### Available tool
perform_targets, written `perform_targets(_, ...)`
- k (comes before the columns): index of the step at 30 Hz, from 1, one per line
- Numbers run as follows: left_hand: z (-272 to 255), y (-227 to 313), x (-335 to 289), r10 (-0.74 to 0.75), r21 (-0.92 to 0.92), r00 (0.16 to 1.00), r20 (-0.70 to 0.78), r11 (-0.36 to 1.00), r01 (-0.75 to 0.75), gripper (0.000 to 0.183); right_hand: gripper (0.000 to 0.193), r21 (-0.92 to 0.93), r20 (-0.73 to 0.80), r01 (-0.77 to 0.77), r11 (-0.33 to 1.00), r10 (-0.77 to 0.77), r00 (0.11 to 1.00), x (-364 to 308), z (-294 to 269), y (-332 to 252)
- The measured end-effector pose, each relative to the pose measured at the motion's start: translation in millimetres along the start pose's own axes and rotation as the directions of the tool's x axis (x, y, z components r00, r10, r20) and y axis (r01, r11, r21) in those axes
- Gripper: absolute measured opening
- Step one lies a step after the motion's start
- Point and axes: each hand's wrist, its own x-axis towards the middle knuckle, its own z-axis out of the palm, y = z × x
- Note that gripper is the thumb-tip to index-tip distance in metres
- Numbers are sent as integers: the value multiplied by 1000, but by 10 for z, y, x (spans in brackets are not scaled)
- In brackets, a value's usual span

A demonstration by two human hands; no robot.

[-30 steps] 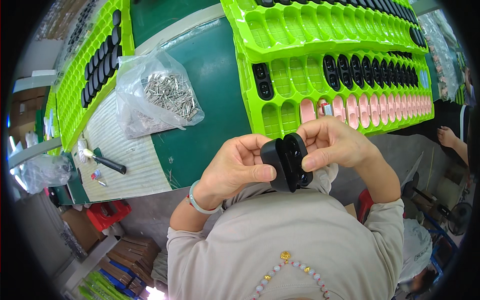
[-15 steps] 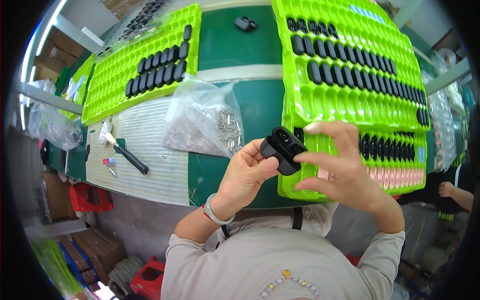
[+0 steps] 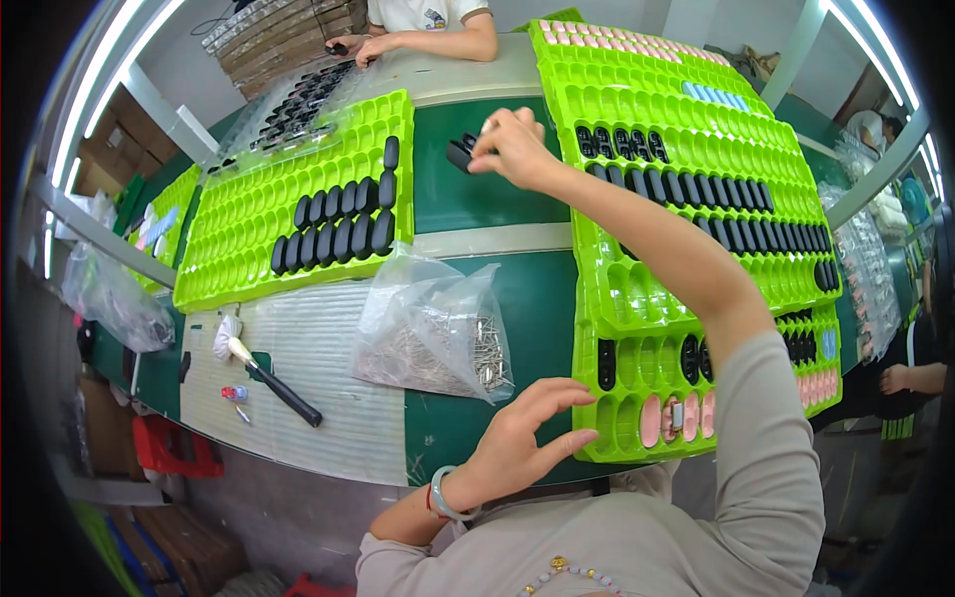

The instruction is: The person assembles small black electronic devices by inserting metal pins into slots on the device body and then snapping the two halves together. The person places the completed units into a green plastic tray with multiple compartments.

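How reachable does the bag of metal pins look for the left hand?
Likely yes: the left hand looks empty, and only green tabletop separates it from the bag of metal pins.

The case (image 3: pixel 459 154) is black — trays (image 3: pixel 627 426) lime green, mat (image 3: pixel 333 353) pale-striped.

We have a green surface (image 3: pixel 544 308). Left of our left fingers (image 3: pixel 545 393), a clear bag (image 3: pixel 423 328) of metal pins (image 3: pixel 487 348) lies partly on a pale striped sheet (image 3: pixel 358 438). Farther left is a black-handled tool (image 3: pixel 286 395). Bright green trays (image 3: pixel 622 298) sit right of our right fingers (image 3: pixel 494 142), and another green tray (image 3: pixel 234 234) sits left of them.
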Motion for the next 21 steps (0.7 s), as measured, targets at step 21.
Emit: perform_targets(21,-589,-478,204,-86,840,996,30,541,21,5,29,-89,87,5,996,3,996,355,-84,-86)
